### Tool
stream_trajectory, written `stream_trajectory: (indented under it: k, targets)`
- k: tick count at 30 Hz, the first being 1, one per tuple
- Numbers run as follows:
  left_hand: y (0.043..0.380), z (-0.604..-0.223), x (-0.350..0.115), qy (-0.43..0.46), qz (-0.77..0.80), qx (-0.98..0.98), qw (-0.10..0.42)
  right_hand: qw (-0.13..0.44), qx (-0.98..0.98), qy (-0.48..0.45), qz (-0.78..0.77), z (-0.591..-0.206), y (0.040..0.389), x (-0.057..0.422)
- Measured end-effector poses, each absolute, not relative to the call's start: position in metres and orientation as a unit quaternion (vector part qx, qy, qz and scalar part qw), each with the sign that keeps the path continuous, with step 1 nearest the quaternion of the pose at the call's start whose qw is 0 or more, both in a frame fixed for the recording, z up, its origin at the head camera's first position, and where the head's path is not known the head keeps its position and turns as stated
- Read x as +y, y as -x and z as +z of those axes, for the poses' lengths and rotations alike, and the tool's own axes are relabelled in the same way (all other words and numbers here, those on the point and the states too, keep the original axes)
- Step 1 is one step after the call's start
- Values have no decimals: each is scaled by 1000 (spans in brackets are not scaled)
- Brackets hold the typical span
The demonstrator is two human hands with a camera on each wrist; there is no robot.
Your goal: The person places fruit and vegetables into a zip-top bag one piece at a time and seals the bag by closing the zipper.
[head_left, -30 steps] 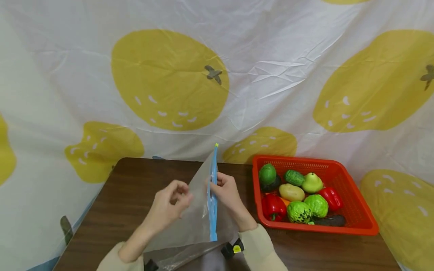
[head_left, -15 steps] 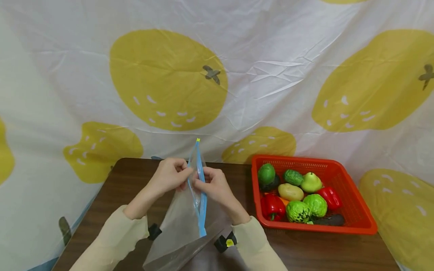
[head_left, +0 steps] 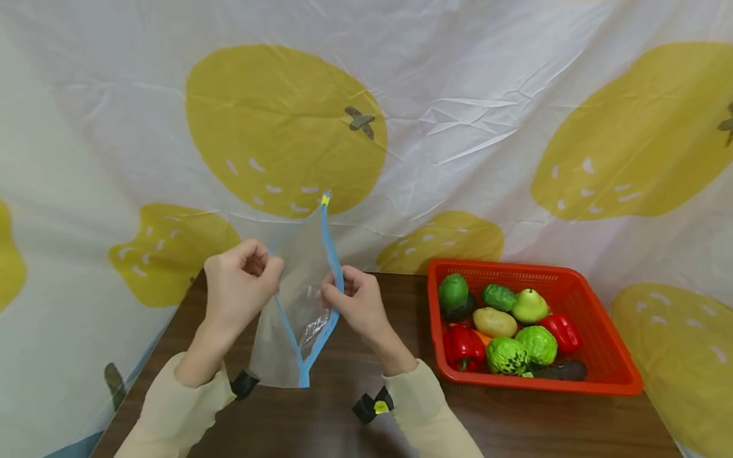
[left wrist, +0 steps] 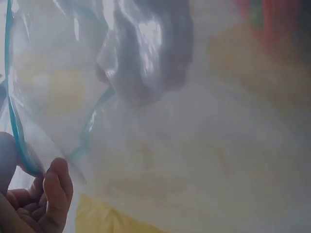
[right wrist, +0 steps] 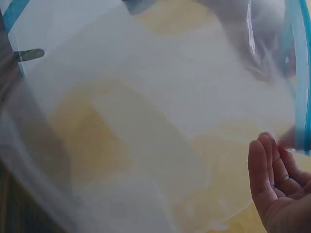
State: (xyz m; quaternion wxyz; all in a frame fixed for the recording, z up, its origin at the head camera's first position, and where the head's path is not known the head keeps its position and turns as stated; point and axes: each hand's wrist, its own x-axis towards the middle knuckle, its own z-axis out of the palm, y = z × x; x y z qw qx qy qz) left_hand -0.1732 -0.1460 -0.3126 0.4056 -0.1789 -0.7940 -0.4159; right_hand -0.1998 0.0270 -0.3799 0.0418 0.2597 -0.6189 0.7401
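A clear zip bag [head_left: 291, 280] with a blue zip edge and a yellow slider at its far end hangs between my hands above the table. My left hand [head_left: 237, 286] pinches the left side of its mouth. On the opposite edge, my right hand [head_left: 357, 302] pinches the blue strip. The mouth gapes wide in the head view, and no contents show inside. In the left wrist view the left hand [left wrist: 41, 199] holds the film at the blue edge. Through the film of the bag [right wrist: 146, 121], the right wrist view shows a blurred backdrop.
To the right stands a red plastic basket [head_left: 624, 381] holding several vegetables and fruits, among them a red pepper [head_left: 464, 348], a potato [head_left: 494, 322] and a pear [head_left: 529, 306]. The dark wooden table [head_left: 321, 420] meets a lemon-patterned cloth [head_left: 435, 146] behind.
My left hand came to the bag's mouth, took its left side and drew it left. The mouth spread apart, and the bag rose and shifted left.
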Motion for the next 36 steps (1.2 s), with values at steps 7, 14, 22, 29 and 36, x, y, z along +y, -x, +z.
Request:
stream_trajectory:
  k: [7,14,22,29,36]
  targets:
    - [165,-317,-136,226,-363,-760,490,40,-629,-173,757,-387,189,30]
    - [153,-336,-118,234,-286,-715,593,38,-650,-150,744,-421,185,41]
    - [133,-374,-87,279,-242,-740,561,-1,-654,-90,751,-440,185,47]
    - [145,-418,-74,287,-291,-799,441,3,-733,-41,679,-469,179,55]
    - [161,-451,-75,267,-352,-863,245,-23,-793,16,608,-502,172,67]
